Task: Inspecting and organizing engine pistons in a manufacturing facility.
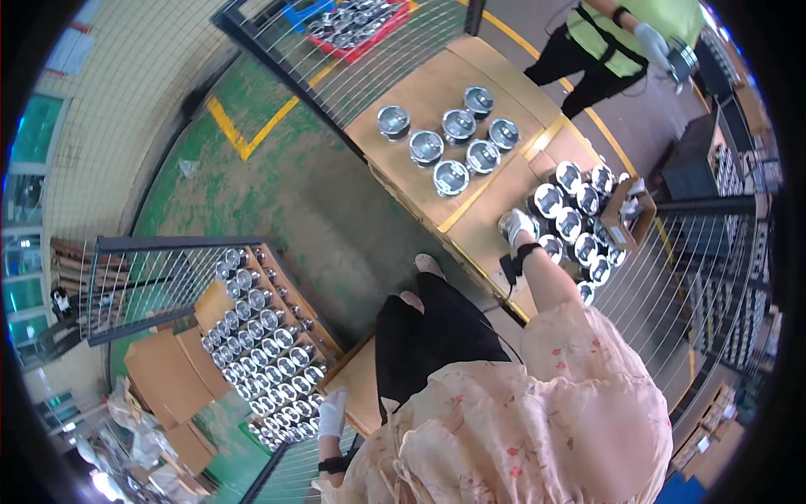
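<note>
My right hand (522, 227), in a white glove, is closed on a metal piston (505, 223) at the left edge of a tight group of upright pistons (568, 223) on the cardboard-covered table. My left hand (333, 412), also gloved, is low beside the near right corner of a stack of pistons (273, 349). Its fingers look stretched out, and I see nothing held in it. Beyond my right hand, several more pistons (451, 177) stand spaced apart on the cardboard (403, 168).
A small open carton (630, 214) sits by the right-hand pistons. Wire mesh panels (168, 281) flank the work places. Another person (634, 42) holds a dark cylindrical part at the back right. A red crate (361, 34) of pistons lies behind the mesh. Cardboard boxes (172, 378) stand left.
</note>
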The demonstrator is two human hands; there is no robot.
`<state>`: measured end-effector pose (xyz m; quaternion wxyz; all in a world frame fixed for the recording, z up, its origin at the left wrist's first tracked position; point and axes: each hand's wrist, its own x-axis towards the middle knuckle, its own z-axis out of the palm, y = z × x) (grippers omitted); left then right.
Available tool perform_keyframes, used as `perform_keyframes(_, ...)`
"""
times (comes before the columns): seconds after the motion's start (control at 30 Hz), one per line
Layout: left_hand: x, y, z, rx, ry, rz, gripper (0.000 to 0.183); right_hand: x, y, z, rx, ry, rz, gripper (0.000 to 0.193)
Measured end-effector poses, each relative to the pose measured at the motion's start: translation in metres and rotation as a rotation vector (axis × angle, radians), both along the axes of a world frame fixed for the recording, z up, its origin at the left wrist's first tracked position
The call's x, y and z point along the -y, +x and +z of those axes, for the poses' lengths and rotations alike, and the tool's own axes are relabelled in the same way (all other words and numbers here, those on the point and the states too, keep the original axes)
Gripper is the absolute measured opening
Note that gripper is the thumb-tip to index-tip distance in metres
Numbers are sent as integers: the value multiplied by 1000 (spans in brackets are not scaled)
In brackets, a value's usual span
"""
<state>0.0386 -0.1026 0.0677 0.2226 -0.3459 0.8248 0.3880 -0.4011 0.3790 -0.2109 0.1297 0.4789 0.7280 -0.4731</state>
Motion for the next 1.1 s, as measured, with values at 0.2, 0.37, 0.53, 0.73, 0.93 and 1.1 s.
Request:
perform_keyframes(0.2,-35,-151,30,-311,-165,-108,26,126,19,193,66,-1338,-319,52)
perform_keyframes(0.37,-34,-267,106,-528,625,218,45,238,11,348,195,-1599,146,46)
perform_keyframes(0.53,-19,-300,176,-709,434,-15,35,304,25,428,-100,-1490,703,38)
perform_keyframes(0.73,6,-289,180,-480,1603,725,42,356,20,411,543,-1829,650,39)
perform_keyframes(0.93,19,-271,164,-518,1612,825,42,362,39,431,452,-1614,905,44)
perform_keyframes(1.1,25,-272,206,-809,1017,1078,41,338,65,452,232,-1740,902,55)
